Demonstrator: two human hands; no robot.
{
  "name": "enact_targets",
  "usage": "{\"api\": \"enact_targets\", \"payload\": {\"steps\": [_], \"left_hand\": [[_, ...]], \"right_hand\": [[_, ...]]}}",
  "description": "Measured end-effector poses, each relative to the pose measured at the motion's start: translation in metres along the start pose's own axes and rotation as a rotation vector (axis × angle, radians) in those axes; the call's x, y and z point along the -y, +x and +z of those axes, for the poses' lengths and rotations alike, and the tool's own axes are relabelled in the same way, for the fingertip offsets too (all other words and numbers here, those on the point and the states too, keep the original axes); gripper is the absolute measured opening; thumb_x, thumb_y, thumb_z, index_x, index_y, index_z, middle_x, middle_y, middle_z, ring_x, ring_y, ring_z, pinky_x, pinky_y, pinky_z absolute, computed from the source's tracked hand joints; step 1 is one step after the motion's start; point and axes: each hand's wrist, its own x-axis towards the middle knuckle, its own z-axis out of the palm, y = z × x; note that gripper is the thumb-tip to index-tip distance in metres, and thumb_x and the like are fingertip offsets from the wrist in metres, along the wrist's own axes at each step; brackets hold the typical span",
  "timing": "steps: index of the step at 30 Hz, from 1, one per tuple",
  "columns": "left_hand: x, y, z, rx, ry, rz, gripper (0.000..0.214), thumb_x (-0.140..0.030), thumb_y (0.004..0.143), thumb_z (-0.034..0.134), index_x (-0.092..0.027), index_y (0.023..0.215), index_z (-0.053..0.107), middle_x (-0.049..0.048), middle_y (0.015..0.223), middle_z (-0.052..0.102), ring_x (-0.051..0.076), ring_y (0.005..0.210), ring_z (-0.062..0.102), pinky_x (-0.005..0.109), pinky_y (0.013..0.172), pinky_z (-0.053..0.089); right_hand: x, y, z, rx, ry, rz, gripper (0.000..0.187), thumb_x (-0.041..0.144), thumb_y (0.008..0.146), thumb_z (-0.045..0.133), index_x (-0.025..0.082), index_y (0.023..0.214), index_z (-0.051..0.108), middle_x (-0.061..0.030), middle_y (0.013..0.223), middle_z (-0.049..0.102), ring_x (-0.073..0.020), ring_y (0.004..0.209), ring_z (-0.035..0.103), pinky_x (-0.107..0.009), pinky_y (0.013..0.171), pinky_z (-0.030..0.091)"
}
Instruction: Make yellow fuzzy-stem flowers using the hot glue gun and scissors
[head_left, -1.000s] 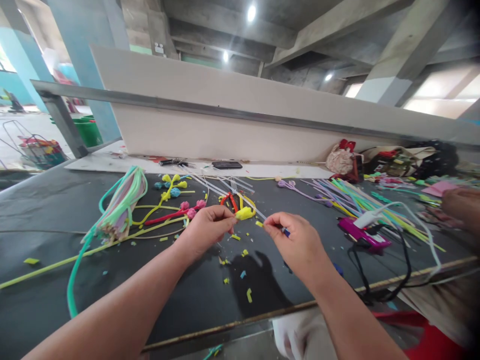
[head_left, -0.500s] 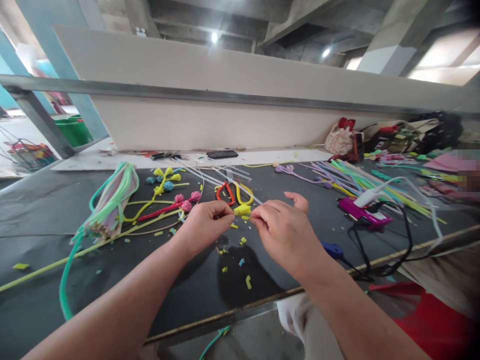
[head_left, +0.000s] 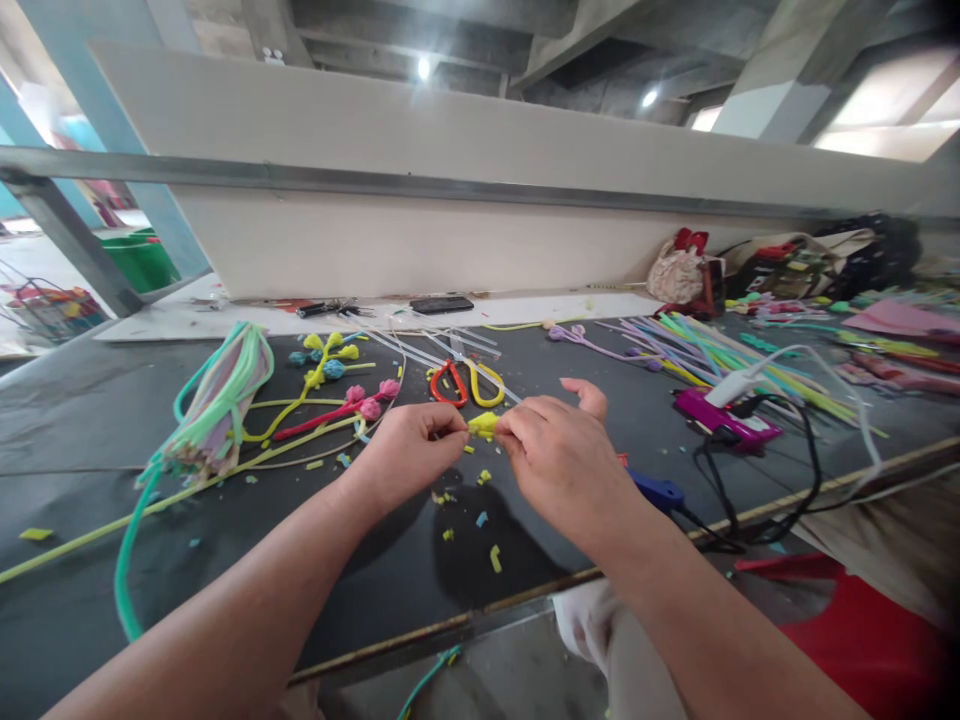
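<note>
My left hand [head_left: 409, 455] and my right hand [head_left: 559, 455] meet over the dark table [head_left: 90, 420], both pinching a small yellow knotted bud [head_left: 482, 426] between them. My right thumb sticks up. Just behind the bud lie scissors [head_left: 465, 380] with one red and one yellow handle. Small yellow and blue cut scraps [head_left: 491, 557] are scattered on the table under my hands.
A bundle of green and pink tubes [head_left: 217, 405] lies at the left, with finished yellow, blue and pink bud stems [head_left: 337, 385] beside it. A blue tool [head_left: 656, 492], a purple glue gun [head_left: 724, 420] with black cable, and coloured tubes [head_left: 697, 350] lie at the right. A phone [head_left: 441, 304] rests by the back board.
My right hand has moved left to meet the left hand on the yellow bud. The blue tool it had been near now lies on the table.
</note>
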Motion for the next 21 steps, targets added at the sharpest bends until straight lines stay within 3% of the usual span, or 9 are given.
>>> {"api": "enact_targets", "payload": {"steps": [21], "left_hand": [[-0.0008, -0.0006, -0.001, 0.071, 0.033, -0.022, 0.018, -0.025, 0.075, 0.05, -0.015, 0.068, 0.064, -0.0033, 0.06, 0.053, 0.011, 0.059, 0.046, 0.02, 0.054, 0.034]], "right_hand": [[0.0011, -0.0002, 0.0009, 0.043, -0.034, 0.032, 0.02, 0.003, 0.074, 0.047, 0.018, 0.065, 0.055, 0.0012, 0.064, 0.058, -0.0158, 0.067, 0.055, -0.043, 0.096, 0.018]]}}
